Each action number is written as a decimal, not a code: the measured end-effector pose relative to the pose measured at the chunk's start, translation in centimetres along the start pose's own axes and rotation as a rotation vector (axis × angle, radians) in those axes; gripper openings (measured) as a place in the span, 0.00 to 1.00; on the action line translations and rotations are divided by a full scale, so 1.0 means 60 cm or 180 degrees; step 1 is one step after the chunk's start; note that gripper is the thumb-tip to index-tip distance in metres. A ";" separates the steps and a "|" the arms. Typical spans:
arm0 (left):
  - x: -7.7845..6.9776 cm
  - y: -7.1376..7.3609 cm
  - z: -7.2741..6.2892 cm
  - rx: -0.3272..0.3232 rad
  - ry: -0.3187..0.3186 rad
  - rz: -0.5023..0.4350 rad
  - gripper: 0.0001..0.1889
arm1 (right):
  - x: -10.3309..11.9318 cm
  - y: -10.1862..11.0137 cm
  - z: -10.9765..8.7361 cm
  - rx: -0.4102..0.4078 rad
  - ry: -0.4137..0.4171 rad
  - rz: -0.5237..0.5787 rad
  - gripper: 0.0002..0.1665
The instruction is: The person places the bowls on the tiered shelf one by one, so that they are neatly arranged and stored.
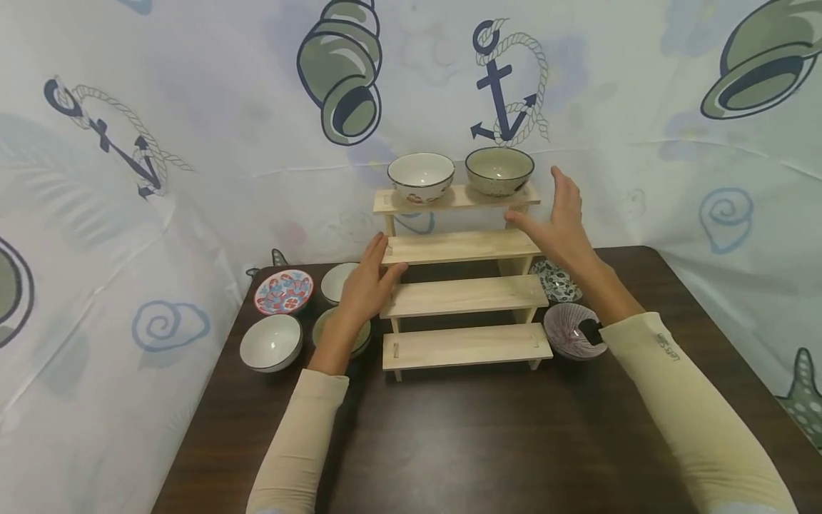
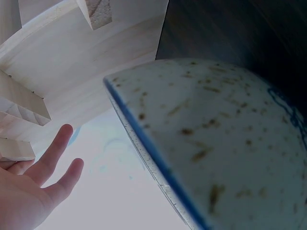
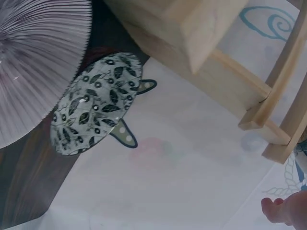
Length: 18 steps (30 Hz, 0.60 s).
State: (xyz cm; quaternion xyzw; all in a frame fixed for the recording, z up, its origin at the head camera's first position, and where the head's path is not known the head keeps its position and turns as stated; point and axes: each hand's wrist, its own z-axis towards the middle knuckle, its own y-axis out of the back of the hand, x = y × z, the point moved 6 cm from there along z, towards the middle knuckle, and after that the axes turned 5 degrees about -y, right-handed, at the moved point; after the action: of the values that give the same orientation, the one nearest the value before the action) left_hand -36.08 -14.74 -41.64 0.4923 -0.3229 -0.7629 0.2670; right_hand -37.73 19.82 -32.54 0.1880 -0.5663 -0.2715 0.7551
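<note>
A four-step wooden rack (image 1: pixel 464 294) stands on the table. On its top step sit a white bowl (image 1: pixel 421 177) and, to its right, a sage-green bowl (image 1: pixel 499 171). My left hand (image 1: pixel 367 282) is at the rack's left end, fingers extended beside the steps; in the left wrist view the fingers (image 2: pixel 56 148) lie close against the wood, and contact is hard to tell. My right hand (image 1: pixel 560 221) hovers right of the green bowl, thumb and fingers spread, holding nothing. Only its fingertips (image 3: pixel 276 211) show in the right wrist view.
Left of the rack are a red-and-blue patterned bowl (image 1: pixel 284 291), a white bowl (image 1: pixel 271 344), another pale bowl (image 1: pixel 335 283) and a greenish bowl (image 1: pixel 361 341), partly behind the left arm. Right of it are a leaf-patterned bowl (image 3: pixel 98 103) and a purple ribbed bowl (image 1: pixel 568 332). Printed cloth hangs behind.
</note>
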 end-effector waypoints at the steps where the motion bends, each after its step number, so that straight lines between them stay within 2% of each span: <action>1: 0.001 0.001 -0.001 -0.0002 0.0010 0.0008 0.40 | -0.003 0.001 -0.004 0.0020 0.0008 -0.0018 0.69; 18: -0.002 0.001 0.000 -0.0015 0.0012 0.0046 0.41 | -0.044 0.010 -0.069 0.0166 0.0147 -0.0171 0.67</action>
State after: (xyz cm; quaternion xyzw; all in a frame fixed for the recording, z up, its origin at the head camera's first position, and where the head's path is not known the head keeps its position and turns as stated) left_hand -36.05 -14.66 -41.53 0.4908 -0.3240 -0.7608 0.2744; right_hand -34.19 21.83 -35.39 0.2290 -0.5504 -0.2725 0.7552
